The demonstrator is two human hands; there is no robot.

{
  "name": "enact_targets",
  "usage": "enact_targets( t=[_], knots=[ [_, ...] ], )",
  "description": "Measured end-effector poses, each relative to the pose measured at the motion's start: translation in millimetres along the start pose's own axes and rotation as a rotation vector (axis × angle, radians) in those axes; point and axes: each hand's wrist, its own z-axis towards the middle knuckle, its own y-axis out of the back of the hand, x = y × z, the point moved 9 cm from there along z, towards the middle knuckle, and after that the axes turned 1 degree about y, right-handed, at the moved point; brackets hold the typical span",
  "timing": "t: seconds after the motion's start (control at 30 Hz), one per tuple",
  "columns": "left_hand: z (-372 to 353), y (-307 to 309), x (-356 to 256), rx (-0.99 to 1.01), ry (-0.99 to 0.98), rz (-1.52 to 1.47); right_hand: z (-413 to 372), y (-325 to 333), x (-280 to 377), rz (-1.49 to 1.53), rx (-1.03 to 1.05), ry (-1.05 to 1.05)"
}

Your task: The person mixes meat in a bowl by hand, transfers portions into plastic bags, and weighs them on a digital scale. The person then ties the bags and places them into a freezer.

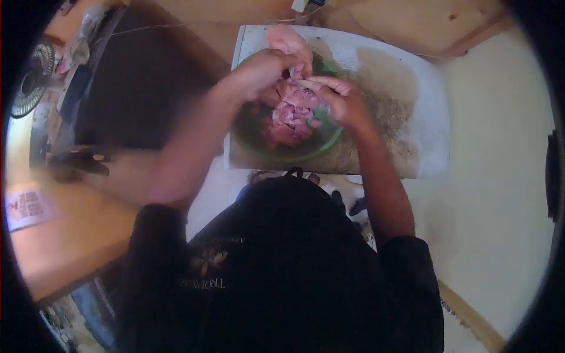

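Observation:
A green bowl (pixel 321 150) holds a heap of pink raw meat pieces (pixel 289 125). Over its far side, my left hand (pixel 265 72) is closed on a larger, pale pink piece of raw meat (pixel 285 40), which sticks out beyond the fingers. My right hand (pixel 341 99) comes in from the right, its fingers bent and pinching at the near end of that same piece. Both sets of fingertips nearly meet above the heap, and they partly cover the meat beneath them.
The bowl stands on a worn white surface (pixel 426 120) with brown stains. A large dark panel (pixel 138 82) is on the left, with a fan (pixel 32 79) beyond it. A wooden counter (pixel 76 235) with a printed sheet (pixel 29 209) lies at the lower left. A pale wall runs along the right.

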Motion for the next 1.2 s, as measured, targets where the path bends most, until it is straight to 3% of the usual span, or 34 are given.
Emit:
enact_targets(
  t=[0.07, 0.1, 0.13, 0.2, 0.27, 0.37, 0.5, 0.57, 0.6, 0.7, 0.77, 0.8, 0.87, 0.9, 0.97, 1.1, 1.2],
  knots=[
    [-2.5, -4.2, -12.2, 0.007, -0.18, 0.588, 3.3, 2.3, 15.2, -0.03, 0.087, 0.265],
    [-0.3, -0.3, -15.1, -0.011, -0.17, 0.585, 5.9, 3.5, 13.8, -0.02, 0.103, 0.264],
    [-8.5, -15.0, -32.2, 0.059, -0.43, 0.96, 6.0, 5.3, 15.3, -0.12, 0.064, 0.277],
    [-26.8, -34.8, -48.2, 0.117, -0.688, 1.344, 7.2, 1.9, 29.1, -0.214, 0.034, 0.305],
    [-18.5, -20.3, -37.6, 0.129, -0.255, 1.064, -3.9, -0.6, 54.5, -0.314, -0.065, 0.394],
    [-30.0, -21.1, -31.5, 0.136, -0.158, 1.251, -10.6, -11.5, 75.8, -0.503, -0.129, 0.619],
    [-22.3, -8.8, -8.8, 0.035, -0.167, 1.276, -9.9, -37.4, 71.2, -0.69, 0.004, 0.66],
    [-40.8, -14.5, -16.1, -0.162, -0.351, 1.667, -3.8, -59.5, 51.5, -0.893, 0.148, 0.63],
    [-42.0, -12.3, -13.7, -0.168, -0.364, 1.665, -3.7, -61.6, 51.0, -0.904, 0.143, 0.637],
    [-28.2, 16.6, 15.6, -0.21, -0.393, 1.539, 5.5, -65.9, 35.5, -0.875, 0.198, 0.556],
    [-31.8, 22.9, 20.1, -0.235, -0.869, 1.279, 25.7, -61.2, 2.8, -0.559, 0.313, 0.363],
    [-31.0, 23.8, 23.9, -0.235, -0.877, 1.278, 29.1, -62.1, 3.6, -0.564, 0.309, 0.367],
    [-40.2, 24.7, 25.4, -0.281, -0.974, 1.199, 35.8, -60.1, -24.2, -0.233, 0.35, -0.032],
    [-41.6, 24.7, 26.7, -0.277, -0.983, 1.197, 36.7, -59.4, -23.0, -0.238, 0.342, -0.03],
    [-42.4, 21.3, 28.4, -0.285, -0.984, 1.339, 37.2, -51.4, -37.4, 0.023, 0.271, -0.286],
    [-48.8, 8.9, 26.7, -0.216, -1.114, 1.415, 46.9, -55.7, -44.7, 0.145, 0.245, -0.278],
    [-30.1, 11.2, 39.4, -0.139, -0.989, 1.455, 38.7, -58.8, -50.2, 0.145, 0.226, -0.31]
  ],
)
